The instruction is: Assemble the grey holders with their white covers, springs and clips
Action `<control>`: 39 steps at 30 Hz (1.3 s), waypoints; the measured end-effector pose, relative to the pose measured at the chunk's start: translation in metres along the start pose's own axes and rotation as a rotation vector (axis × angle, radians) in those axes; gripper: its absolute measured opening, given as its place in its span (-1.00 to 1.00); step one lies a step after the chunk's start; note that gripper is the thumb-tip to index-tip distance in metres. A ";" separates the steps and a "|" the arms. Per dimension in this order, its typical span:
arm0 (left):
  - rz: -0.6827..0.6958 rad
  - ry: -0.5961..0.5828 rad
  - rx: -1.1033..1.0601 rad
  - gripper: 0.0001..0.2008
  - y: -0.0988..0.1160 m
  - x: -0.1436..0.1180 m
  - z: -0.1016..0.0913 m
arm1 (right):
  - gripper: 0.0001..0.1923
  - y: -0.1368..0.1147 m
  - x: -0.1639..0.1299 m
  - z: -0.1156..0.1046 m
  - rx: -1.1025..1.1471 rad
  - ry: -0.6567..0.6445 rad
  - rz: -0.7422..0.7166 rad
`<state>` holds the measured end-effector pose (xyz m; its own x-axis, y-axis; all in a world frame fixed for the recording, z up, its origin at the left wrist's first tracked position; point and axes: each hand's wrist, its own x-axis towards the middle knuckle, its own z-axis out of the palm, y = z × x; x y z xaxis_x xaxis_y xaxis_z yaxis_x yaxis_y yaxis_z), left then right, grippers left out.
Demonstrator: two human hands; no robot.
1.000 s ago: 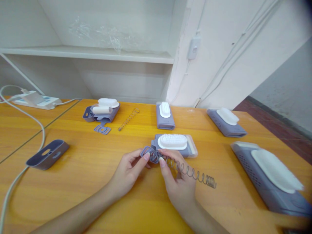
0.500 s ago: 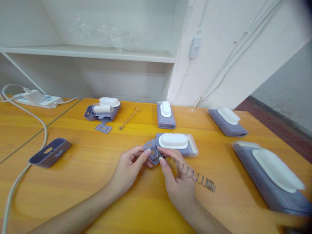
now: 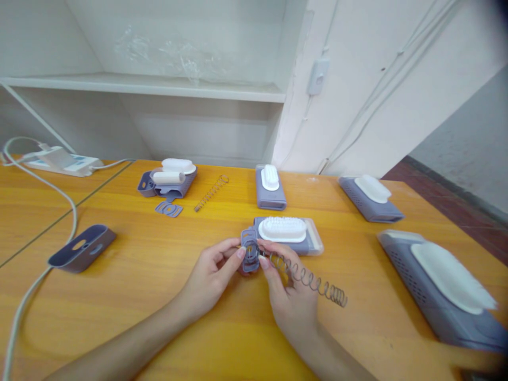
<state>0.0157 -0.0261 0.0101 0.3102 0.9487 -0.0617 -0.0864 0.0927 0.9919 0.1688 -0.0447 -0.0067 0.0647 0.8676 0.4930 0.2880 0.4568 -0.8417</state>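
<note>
Near the middle of the table, my left hand point(image 3: 212, 278) is closed on a flat purple plastic plate point(image 3: 249, 235) with cut-out openings. My right hand point(image 3: 293, 299) pinches a metal coil spring point(image 3: 311, 278) by its left end, right at the plate. The spring's free end points down to the right, above the back of my right hand. Whether the spring is hooked into the plate I cannot tell. Just behind my hands lies a purple case with a white bristle brush point(image 3: 282, 229) on top.
Several purple cases with white brushes stand around, including one far right point(image 3: 448, 275). A second spring point(image 3: 211, 193), a loose purple plate point(image 3: 169, 208), a hollow purple shell point(image 3: 82, 248) and a white cable point(image 3: 24, 301) lie leftward. A power strip point(image 3: 65, 163) sits back left.
The purple plate has turned from slanted to nearly upright and shifted slightly right. The spring's free end has moved a little up and left. Both hands keep their grip.
</note>
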 end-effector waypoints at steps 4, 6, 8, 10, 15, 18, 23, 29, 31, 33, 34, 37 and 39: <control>-0.047 -0.006 -0.021 -0.51 0.001 -0.002 0.001 | -0.75 -0.001 0.000 0.000 -0.013 0.013 -0.005; -0.054 -0.020 -0.019 -0.45 0.003 -0.003 0.001 | -0.76 -0.001 0.000 0.000 -0.031 0.017 -0.015; -0.044 -0.039 -0.016 -0.42 0.005 -0.004 0.001 | -0.77 -0.002 -0.001 -0.001 -0.043 0.021 -0.025; -0.030 -0.059 -0.019 -0.41 0.006 -0.005 0.001 | -0.77 -0.002 -0.001 -0.001 -0.052 0.027 -0.036; -0.009 -0.087 -0.037 -0.41 0.004 -0.006 0.000 | -0.78 -0.004 0.000 -0.001 -0.065 0.040 -0.044; -0.006 -0.087 -0.037 -0.42 0.004 -0.006 0.000 | -0.80 -0.005 0.001 -0.001 -0.077 0.052 -0.053; -0.003 -0.074 -0.031 -0.42 0.005 -0.007 -0.001 | -0.81 -0.007 0.003 -0.002 -0.098 0.052 -0.048; 0.005 -0.066 -0.021 -0.44 0.004 -0.007 -0.001 | -0.82 -0.008 0.004 -0.001 -0.081 0.063 -0.040; 0.005 -0.066 -0.019 -0.43 0.004 -0.007 -0.001 | -0.82 -0.008 0.004 -0.001 -0.075 0.067 -0.033; 0.005 -0.061 -0.018 -0.43 0.004 -0.006 -0.001 | -0.82 -0.008 0.004 -0.001 -0.076 0.066 -0.034; 0.004 -0.061 -0.018 -0.43 0.004 -0.006 0.000 | -0.82 -0.008 0.004 -0.001 -0.078 0.065 -0.036; -0.010 -0.061 -0.025 -0.43 0.003 -0.005 0.001 | -0.81 -0.007 0.003 -0.001 -0.075 0.059 -0.030; -0.024 -0.044 -0.031 -0.43 0.002 -0.005 0.001 | -0.81 -0.006 0.003 -0.001 -0.069 0.042 -0.029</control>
<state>0.0153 -0.0306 0.0127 0.3541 0.9318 -0.0803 -0.1071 0.1257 0.9863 0.1684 -0.0457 0.0001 0.0945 0.8446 0.5271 0.3553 0.4659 -0.8103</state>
